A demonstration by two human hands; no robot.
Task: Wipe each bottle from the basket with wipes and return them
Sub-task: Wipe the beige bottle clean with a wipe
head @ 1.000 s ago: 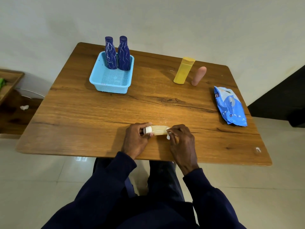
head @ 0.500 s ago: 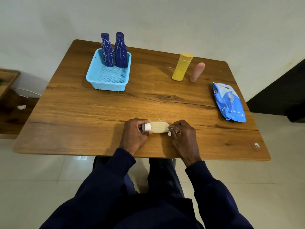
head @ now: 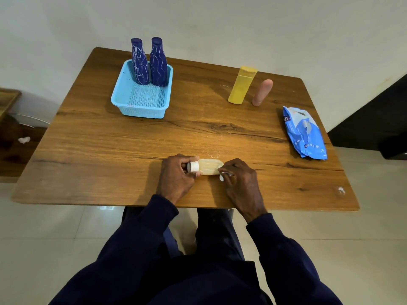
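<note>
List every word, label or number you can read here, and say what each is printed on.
No text can be read.
Blue wipes pack: dark print near its far end, too blurred to read.
Basket: small red mark on the front rim, too small to read.
Left blue bottle and right blue bottle: white squiggles, no letters.

Head-worn view, facing forward and down, table close below

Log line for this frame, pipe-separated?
left hand: grips clear bottle near cap | right hand: pinches wipe at bottle's base | basket: two blue bottles | yellow bottle, pink bottle: on table
</note>
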